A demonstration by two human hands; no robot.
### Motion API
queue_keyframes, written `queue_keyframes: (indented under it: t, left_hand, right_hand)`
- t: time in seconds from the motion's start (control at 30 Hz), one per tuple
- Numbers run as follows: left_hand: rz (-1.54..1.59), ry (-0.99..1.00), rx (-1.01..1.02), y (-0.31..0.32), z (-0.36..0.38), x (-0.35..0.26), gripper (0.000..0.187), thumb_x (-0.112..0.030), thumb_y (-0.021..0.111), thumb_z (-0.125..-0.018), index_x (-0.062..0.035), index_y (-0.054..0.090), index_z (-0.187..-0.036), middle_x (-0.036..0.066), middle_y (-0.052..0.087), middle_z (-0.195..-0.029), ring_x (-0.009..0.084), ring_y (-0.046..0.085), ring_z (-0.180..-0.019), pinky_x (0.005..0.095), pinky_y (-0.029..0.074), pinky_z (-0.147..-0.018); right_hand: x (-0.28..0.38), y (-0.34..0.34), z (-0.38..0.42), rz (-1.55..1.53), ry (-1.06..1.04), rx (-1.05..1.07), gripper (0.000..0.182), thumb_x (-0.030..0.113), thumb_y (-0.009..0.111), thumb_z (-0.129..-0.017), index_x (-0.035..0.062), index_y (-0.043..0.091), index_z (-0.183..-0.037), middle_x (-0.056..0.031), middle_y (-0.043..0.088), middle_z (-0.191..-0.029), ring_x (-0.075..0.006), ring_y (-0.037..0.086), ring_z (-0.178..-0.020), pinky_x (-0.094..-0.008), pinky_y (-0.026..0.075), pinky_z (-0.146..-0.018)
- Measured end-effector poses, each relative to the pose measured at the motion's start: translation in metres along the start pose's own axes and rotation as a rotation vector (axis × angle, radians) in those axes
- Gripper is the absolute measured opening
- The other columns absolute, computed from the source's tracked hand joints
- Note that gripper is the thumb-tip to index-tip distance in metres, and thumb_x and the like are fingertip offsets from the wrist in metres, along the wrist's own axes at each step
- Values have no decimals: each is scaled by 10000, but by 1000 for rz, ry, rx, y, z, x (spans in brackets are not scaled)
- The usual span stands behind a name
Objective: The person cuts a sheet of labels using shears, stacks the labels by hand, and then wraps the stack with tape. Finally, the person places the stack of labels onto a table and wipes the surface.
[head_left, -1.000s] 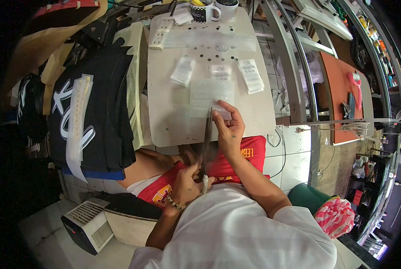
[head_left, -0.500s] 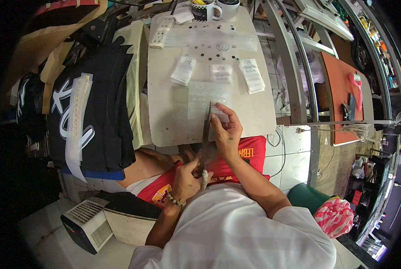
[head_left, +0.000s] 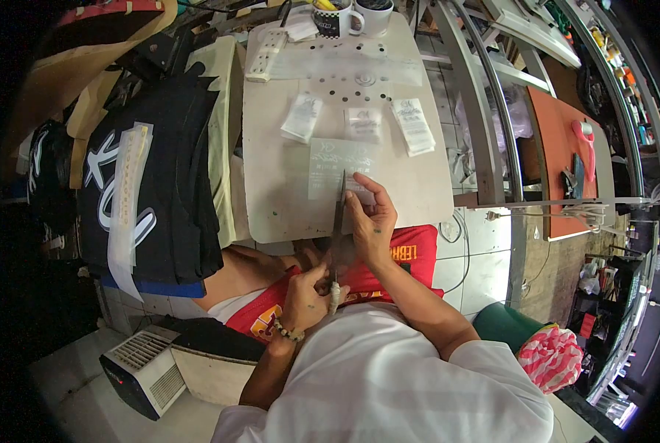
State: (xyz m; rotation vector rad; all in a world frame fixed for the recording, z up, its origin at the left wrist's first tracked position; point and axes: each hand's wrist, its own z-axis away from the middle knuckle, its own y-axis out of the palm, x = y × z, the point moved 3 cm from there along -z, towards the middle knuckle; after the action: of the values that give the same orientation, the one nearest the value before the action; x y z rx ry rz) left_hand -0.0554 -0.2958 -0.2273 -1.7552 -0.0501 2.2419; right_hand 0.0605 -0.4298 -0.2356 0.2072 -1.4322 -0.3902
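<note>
My left hand (head_left: 306,299), with a beaded bracelet at the wrist, is closed around the pale wrapped handle (head_left: 335,298) of a long blade close to my lap. The dark, tapering blade (head_left: 338,221) points away from me, its tip over a translucent sheet (head_left: 331,164) with printed lettering. My right hand (head_left: 374,221) has thumb and index finger curled at the lower right part of that sheet, right beside the blade tip. Beyond the sheet lie small stacks of printed labels: a left stack (head_left: 301,118), a middle stack (head_left: 363,124) and a right stack (head_left: 414,125).
The pale tabletop (head_left: 278,210) has rows of dark dots and a clear strip (head_left: 367,68) across it. At the far end stand a checkered mug (head_left: 333,24), a white mug (head_left: 375,18) and a power strip (head_left: 265,59). Black printed fabric (head_left: 175,177) is piled left; a metal frame (head_left: 492,103) stands right.
</note>
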Motion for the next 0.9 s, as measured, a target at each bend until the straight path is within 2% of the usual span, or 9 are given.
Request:
queue_keyframes:
  t: [0.23,0.37,0.43,0.53,0.6,0.77,0.83,0.87,0.9]
  left_hand:
    - [91,-29,20,-2,2,-10,690,-34,788,-797,28,481,-1412,171,718,-1090,115,668,-902,285,569,-758]
    - [130,-85,34,-4,2,-10,688,-25,781,-802,33,473,-1414,176,718,-1084,139,685,-936,287,576,-791]
    - [-32,-74,79,-6,0,-14,690,-11,774,-806,40,462,-1419,180,718,-1080,161,698,-933,287,578,-804]
    - [89,-69,35,-4,-2,-11,675,-23,771,-812,46,469,-1412,178,721,-1068,172,707,-924,284,580,-801]
    - [97,-81,32,-4,-2,-14,666,-24,767,-814,48,473,-1408,173,722,-1067,163,703,-921,283,580,-801]
    - [160,-85,11,-3,-1,-9,634,-22,755,-818,54,491,-1390,163,724,-1063,138,692,-915,282,581,-792]
    - [110,-182,13,-7,-4,-21,499,-50,796,-795,85,585,-1226,114,727,-1023,104,659,-909,269,551,-797]
    - [111,-182,12,-9,-4,-24,499,-50,796,-795,85,585,-1226,114,727,-1023,104,659,-909,269,551,-797]
    - [92,-171,29,-10,-5,-27,559,-33,774,-810,72,537,-1306,138,724,-1041,117,670,-917,272,561,-795]
  right_hand:
    - [-5,-1,-1,25,-28,-6,348,20,640,-951,4,561,-1289,26,608,-814,-21,480,-639,-177,366,-545]
    - [-7,-3,-1,8,-22,5,345,16,635,-953,4,561,-1289,-2,642,-873,-37,533,-708,-184,421,-606]
    - [-11,-3,-1,22,-30,26,344,15,634,-953,5,561,-1290,-11,652,-896,-45,553,-738,-189,445,-637]
    - [-10,-1,2,67,-108,3,342,15,636,-953,13,565,-1287,-18,655,-915,-54,568,-769,-203,475,-683]
    - [-9,-1,4,27,-16,30,336,19,638,-953,11,568,-1282,-14,654,-918,-64,579,-793,-215,491,-723]
    - [-7,-1,6,87,-27,21,335,23,640,-952,3,567,-1279,-10,652,-917,-60,569,-788,-207,476,-713]
    - [-8,0,8,149,-44,20,334,24,642,-952,1,568,-1277,-8,650,-914,-57,564,-784,-202,469,-706]
    - [-12,2,10,102,-54,17,338,13,646,-945,2,573,-1274,10,638,-877,-34,537,-735,-185,438,-651]
    - [-13,3,11,56,-63,13,341,1,651,-938,4,578,-1272,29,626,-839,-10,511,-685,-168,408,-596]
